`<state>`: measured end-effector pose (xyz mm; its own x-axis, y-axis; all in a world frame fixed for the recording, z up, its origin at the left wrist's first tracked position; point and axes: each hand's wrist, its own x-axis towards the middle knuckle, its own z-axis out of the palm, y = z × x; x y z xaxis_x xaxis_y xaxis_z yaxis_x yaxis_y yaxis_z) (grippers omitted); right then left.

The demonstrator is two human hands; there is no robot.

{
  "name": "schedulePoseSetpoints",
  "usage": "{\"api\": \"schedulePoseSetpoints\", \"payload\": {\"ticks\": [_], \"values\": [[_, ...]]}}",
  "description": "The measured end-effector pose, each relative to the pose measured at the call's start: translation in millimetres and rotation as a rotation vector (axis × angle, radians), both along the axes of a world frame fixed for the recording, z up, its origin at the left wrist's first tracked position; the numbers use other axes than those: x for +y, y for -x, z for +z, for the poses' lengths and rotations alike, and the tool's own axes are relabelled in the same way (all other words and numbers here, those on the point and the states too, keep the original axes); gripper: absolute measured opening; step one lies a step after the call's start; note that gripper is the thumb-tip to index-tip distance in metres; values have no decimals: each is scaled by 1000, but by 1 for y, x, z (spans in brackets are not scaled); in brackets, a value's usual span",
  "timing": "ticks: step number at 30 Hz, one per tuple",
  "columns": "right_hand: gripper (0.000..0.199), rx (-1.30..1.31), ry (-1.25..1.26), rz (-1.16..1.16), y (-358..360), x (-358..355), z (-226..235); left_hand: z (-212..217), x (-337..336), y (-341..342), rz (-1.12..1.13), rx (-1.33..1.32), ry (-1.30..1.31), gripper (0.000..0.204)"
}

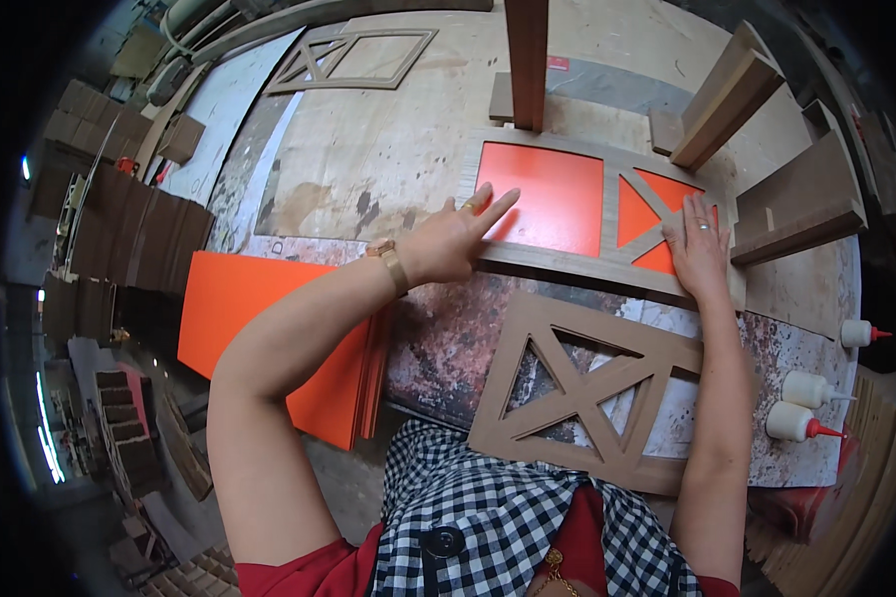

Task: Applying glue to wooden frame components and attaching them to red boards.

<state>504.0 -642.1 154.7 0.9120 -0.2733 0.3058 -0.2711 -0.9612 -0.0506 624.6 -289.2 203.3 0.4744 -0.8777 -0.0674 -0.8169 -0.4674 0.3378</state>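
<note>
The wooden frame [610, 211] lies on the worktable [334, 174], with its orange panels [548, 194] facing up. The left hand [450, 241] is positioned at the left end of the frame, fingers apart and two extended over the larger panel; whether the fingertips bear on the surface cannot be told from this angle. The right hand [702, 249] lies open, fingers extended, over the cross-braced right end. A loose cross-braced frame [584, 390] lies on the near side. Orange sheets [254, 308] are stacked at near left; white bottles [788, 422] lie at right.
</note>
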Motion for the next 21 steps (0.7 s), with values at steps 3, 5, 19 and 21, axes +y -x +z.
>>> {"api": "schedulePoseSetpoints", "payload": {"ticks": [3,5,19,21], "values": [[69,118,-17,-34,-6,5,11,-3,-1,-3,-24,-44,9,87],[71,211,21,-82,-13,20,28,5,-4,-2,-8,23,-31,86],[90,349,121,-199,-29,32,27,64,206,-60,793,-130,82,57],[89,351,121,-207,-29,33,28,54,291,-53,1079,-386,-174,57]]}}
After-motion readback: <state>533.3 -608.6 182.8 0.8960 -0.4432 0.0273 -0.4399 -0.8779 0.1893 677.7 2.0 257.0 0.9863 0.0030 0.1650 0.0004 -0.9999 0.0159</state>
